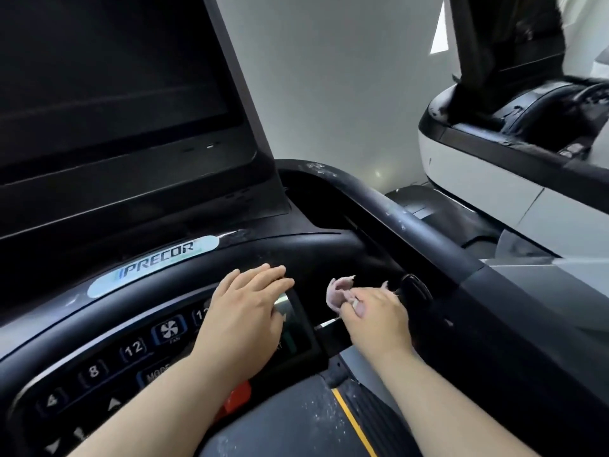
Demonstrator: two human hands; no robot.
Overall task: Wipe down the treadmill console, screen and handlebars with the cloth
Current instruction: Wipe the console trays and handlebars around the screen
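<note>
Pink cloth pinched in curled right hand.

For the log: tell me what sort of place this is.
Probably a gym: a Precor treadmill console with numbered buttons, its large dark screen, and a second exercise machine alongside.

Soft, even daylight off the pale wall; wide-angle bending at edges, slight motion blur upper right.

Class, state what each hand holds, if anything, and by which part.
The right hand grips the pink cloth by its bunched near end; the left hand holds nothing, lying flat.
</note>
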